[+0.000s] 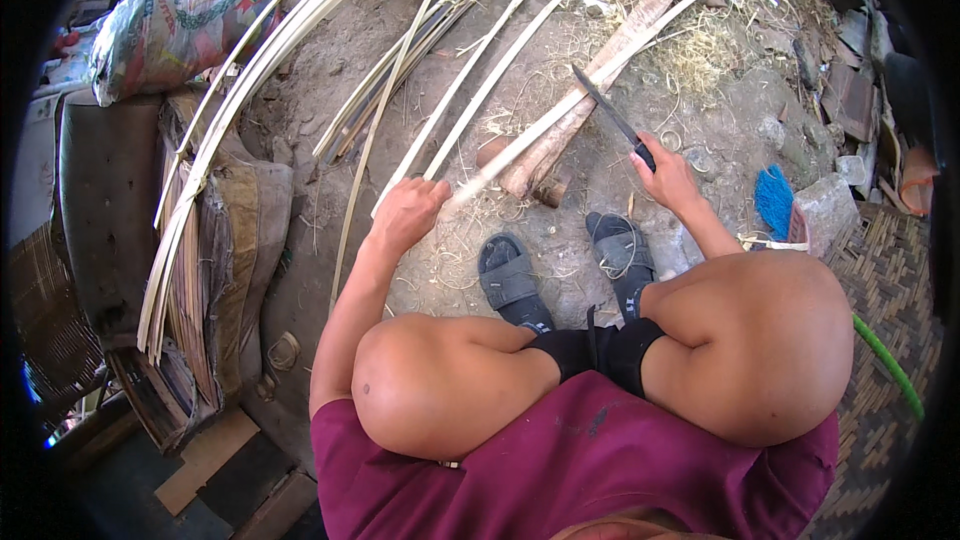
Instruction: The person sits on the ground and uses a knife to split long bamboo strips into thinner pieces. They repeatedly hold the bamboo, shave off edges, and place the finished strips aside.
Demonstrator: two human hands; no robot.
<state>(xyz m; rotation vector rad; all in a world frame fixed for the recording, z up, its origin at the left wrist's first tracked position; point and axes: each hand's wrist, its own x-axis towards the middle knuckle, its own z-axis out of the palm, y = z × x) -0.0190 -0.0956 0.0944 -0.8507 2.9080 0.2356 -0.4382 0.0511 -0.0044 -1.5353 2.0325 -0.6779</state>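
My left hand (408,212) grips the near end of a long pale bamboo strip (560,108) that runs up and to the right across a wooden block (590,80). My right hand (666,178) holds a dark long-bladed knife (607,113) by its handle. The blade points up and left, and its tip reaches the strip where it lies over the block. I sit with both knees raised, and my feet in grey sandals (510,275) rest on the dirt ground below the hands.
Several more bamboo strips (300,30) fan out to the upper left. A stuffed printed sack (175,30) lies at the far left above a dark cushion. A blue brush (773,198), a stone block (825,210) and a green hose (888,365) lie at the right on a woven mat.
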